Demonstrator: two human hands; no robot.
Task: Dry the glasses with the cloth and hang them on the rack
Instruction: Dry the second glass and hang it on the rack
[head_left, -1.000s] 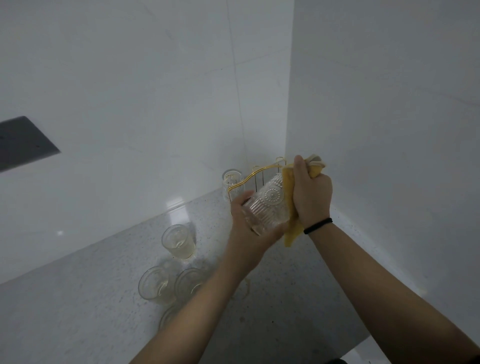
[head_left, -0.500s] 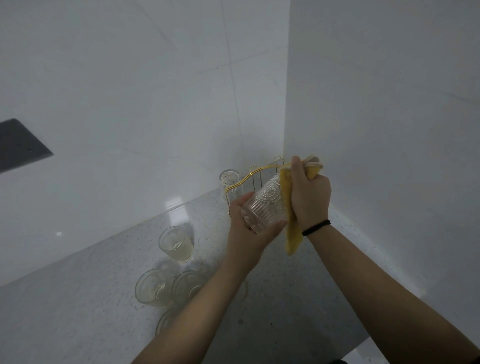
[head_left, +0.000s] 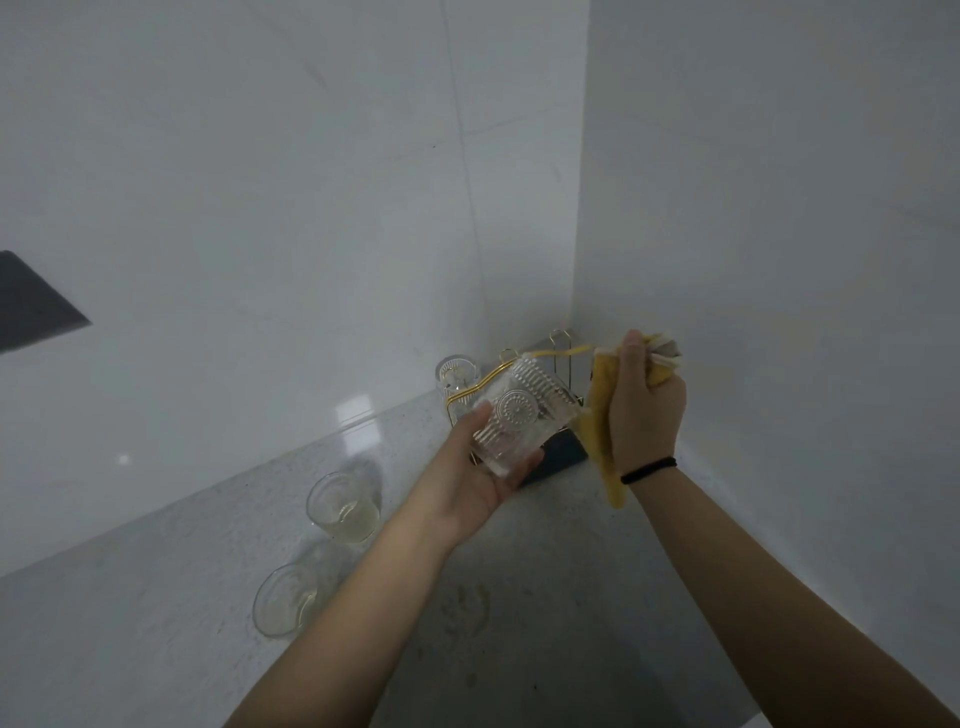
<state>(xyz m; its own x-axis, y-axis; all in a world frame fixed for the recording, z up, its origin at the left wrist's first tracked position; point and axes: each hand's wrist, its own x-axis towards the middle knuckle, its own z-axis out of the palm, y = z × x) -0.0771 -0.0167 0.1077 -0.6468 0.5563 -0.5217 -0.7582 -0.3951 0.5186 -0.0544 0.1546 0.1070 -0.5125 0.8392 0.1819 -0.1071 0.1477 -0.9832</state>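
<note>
Item: embossed glass (head_left: 511, 415), tilted, cupped in my left grip (head_left: 480, 475); yellow cloth (head_left: 602, 431) bunched in my right grip (head_left: 644, 410). Hazard: wet glass slipping from an open-palmed hold onto the bench (head_left: 571, 597) corner beside the gold rack (head_left: 558, 353).

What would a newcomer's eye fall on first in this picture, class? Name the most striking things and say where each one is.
First, the yellow cloth, bunched in the right hand at centre right. Just left of it, the left hand holds a patterned glass, tilted, in front of the gold wire rack in the corner. Lower left, two glasses stand on the grey counter.
</note>
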